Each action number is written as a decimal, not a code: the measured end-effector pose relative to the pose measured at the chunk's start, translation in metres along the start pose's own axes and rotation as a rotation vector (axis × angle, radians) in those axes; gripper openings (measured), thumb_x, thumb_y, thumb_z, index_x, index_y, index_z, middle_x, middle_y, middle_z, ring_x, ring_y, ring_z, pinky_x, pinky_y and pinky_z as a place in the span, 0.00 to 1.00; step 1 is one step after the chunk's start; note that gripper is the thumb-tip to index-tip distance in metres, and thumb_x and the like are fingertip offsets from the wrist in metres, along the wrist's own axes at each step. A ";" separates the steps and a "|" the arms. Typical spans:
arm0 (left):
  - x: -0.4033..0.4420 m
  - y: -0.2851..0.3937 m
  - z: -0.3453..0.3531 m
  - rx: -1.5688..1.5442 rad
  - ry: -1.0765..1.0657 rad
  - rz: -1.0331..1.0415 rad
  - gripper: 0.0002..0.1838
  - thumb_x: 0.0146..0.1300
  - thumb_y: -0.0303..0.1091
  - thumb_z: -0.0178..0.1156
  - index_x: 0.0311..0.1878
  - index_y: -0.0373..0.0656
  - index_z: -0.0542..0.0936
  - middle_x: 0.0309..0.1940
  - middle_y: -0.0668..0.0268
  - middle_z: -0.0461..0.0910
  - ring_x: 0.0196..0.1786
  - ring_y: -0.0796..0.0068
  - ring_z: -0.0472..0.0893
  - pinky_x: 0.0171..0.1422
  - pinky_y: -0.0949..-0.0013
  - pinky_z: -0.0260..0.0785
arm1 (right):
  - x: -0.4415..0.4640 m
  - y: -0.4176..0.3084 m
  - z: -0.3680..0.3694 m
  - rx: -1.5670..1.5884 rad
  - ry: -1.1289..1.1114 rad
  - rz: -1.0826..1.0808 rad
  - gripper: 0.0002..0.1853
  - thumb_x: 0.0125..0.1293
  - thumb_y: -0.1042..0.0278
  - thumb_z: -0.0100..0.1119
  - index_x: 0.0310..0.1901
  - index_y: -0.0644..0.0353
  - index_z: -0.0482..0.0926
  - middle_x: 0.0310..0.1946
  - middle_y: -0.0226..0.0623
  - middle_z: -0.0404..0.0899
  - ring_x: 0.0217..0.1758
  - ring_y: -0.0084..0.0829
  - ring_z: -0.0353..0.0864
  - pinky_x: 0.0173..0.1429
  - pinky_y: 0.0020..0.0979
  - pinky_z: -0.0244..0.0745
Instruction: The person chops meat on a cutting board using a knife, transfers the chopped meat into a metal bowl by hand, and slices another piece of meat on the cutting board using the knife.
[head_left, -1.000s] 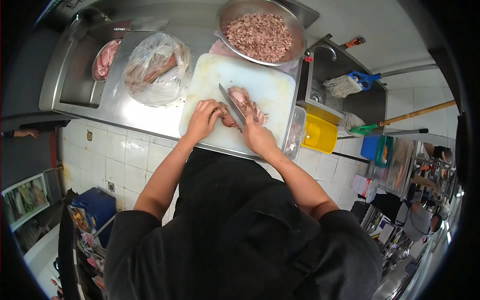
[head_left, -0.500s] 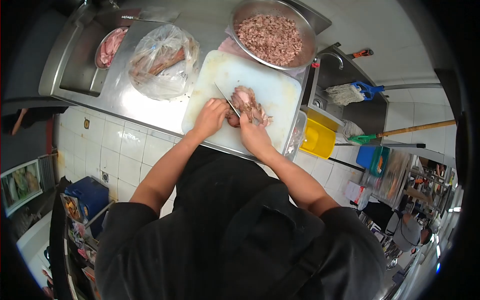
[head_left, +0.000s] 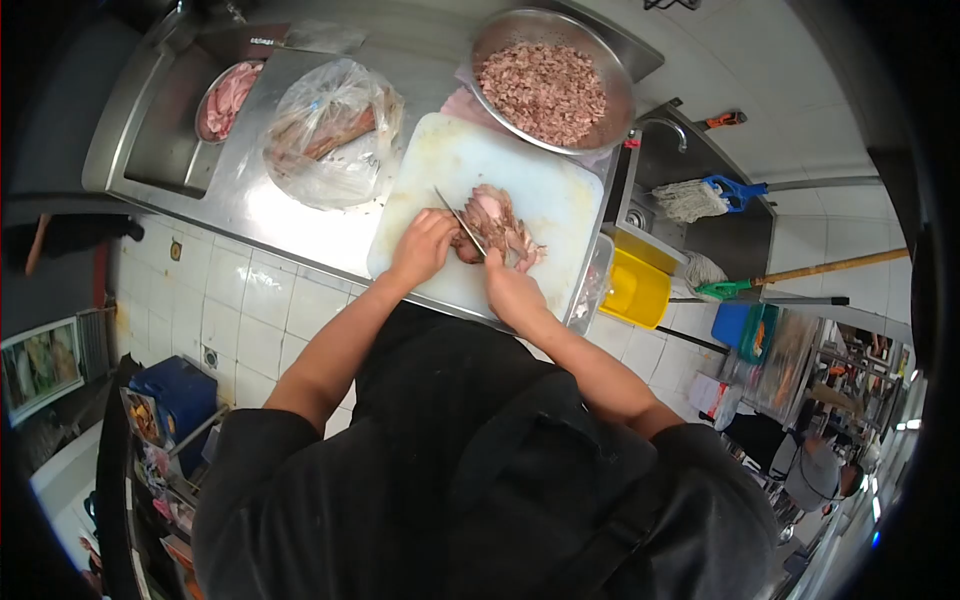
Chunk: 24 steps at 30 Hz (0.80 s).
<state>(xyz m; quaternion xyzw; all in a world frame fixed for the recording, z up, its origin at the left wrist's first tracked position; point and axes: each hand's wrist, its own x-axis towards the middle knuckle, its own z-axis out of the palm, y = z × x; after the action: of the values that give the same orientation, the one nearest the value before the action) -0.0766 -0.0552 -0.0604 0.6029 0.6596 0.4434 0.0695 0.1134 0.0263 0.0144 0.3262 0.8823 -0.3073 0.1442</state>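
On the white cutting board (head_left: 420,165) lies a heap of sliced brown-pink meat (head_left: 494,212). My right hand (head_left: 514,292) is closed round the handle of a knife (head_left: 460,222), whose blade points up and left across the left side of the meat. Close to the blade, my left hand (head_left: 424,247) presses its bent fingers on the left end of the meat. Beyond the board stands a large metal bowl (head_left: 622,100) of chopped meat (head_left: 545,92). Left of the board, a clear plastic bag (head_left: 332,135) holds a larger piece of meat.
A metal sink (head_left: 150,140) and a bowl of pink meat (head_left: 230,98) are at the left. To the right are a clear container (head_left: 592,285), a yellow bin (head_left: 636,284), a mop head (head_left: 690,200) and a second sink. Another person (head_left: 810,470) is far right.
Since one second ago, the meat between my left hand and the blade has joined the sliced heap. The view has shifted, and both hands stay close together at the meat.
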 end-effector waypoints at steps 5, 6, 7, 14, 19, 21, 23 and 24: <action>0.000 -0.002 0.004 -0.016 0.013 -0.041 0.06 0.65 0.24 0.63 0.45 0.39 0.82 0.46 0.56 0.82 0.53 0.52 0.79 0.59 0.56 0.73 | 0.024 0.008 -0.006 0.030 0.111 -0.068 0.10 0.69 0.74 0.45 0.49 0.67 0.65 0.34 0.66 0.84 0.39 0.66 0.85 0.46 0.62 0.77; 0.003 -0.003 0.003 -0.014 0.015 -0.034 0.06 0.65 0.24 0.63 0.45 0.39 0.82 0.46 0.56 0.82 0.53 0.52 0.79 0.59 0.56 0.73 | 0.018 0.006 -0.012 0.027 0.131 -0.068 0.11 0.69 0.74 0.45 0.50 0.67 0.65 0.33 0.66 0.84 0.39 0.66 0.86 0.45 0.62 0.77; 0.003 -0.002 0.001 -0.015 0.008 -0.031 0.06 0.65 0.24 0.63 0.45 0.39 0.82 0.46 0.56 0.82 0.53 0.52 0.79 0.59 0.56 0.73 | 0.006 0.002 -0.017 0.026 0.139 -0.065 0.11 0.68 0.74 0.46 0.50 0.67 0.65 0.33 0.66 0.83 0.38 0.65 0.86 0.44 0.62 0.77; 0.000 0.004 -0.001 -0.022 0.024 -0.008 0.06 0.64 0.21 0.63 0.44 0.37 0.82 0.45 0.56 0.83 0.51 0.52 0.80 0.56 0.57 0.74 | -0.048 -0.016 -0.048 0.016 -0.124 0.051 0.13 0.67 0.75 0.47 0.52 0.68 0.65 0.33 0.67 0.83 0.39 0.64 0.86 0.45 0.61 0.77; -0.001 -0.003 0.004 -0.023 0.028 -0.013 0.07 0.64 0.21 0.63 0.44 0.38 0.83 0.45 0.57 0.83 0.51 0.53 0.81 0.57 0.57 0.74 | 0.031 0.004 0.011 0.049 0.107 -0.078 0.11 0.68 0.76 0.46 0.51 0.68 0.65 0.34 0.66 0.84 0.40 0.64 0.86 0.46 0.61 0.77; -0.003 -0.005 0.001 -0.032 0.017 -0.035 0.07 0.63 0.21 0.63 0.44 0.38 0.83 0.45 0.56 0.83 0.51 0.52 0.81 0.57 0.57 0.75 | 0.028 -0.003 -0.004 0.052 0.089 -0.017 0.11 0.67 0.77 0.47 0.50 0.68 0.65 0.34 0.67 0.84 0.40 0.64 0.86 0.47 0.61 0.78; -0.003 0.000 0.000 -0.017 0.041 -0.051 0.07 0.63 0.21 0.63 0.44 0.39 0.83 0.45 0.57 0.83 0.50 0.52 0.81 0.56 0.57 0.75 | 0.011 -0.005 -0.022 0.032 0.044 -0.049 0.11 0.67 0.77 0.47 0.50 0.68 0.65 0.34 0.68 0.83 0.40 0.65 0.86 0.47 0.62 0.77; -0.006 0.000 0.000 -0.021 0.036 -0.057 0.07 0.63 0.21 0.63 0.44 0.39 0.83 0.45 0.57 0.83 0.50 0.52 0.81 0.56 0.57 0.75 | -0.005 -0.010 -0.032 0.035 0.038 -0.043 0.11 0.67 0.77 0.47 0.50 0.68 0.65 0.34 0.68 0.83 0.40 0.65 0.86 0.47 0.62 0.77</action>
<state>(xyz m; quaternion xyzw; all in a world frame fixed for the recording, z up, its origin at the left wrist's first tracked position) -0.0749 -0.0603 -0.0636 0.5752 0.6728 0.4590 0.0764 0.1091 0.0381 0.0459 0.3154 0.8861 -0.3196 0.1150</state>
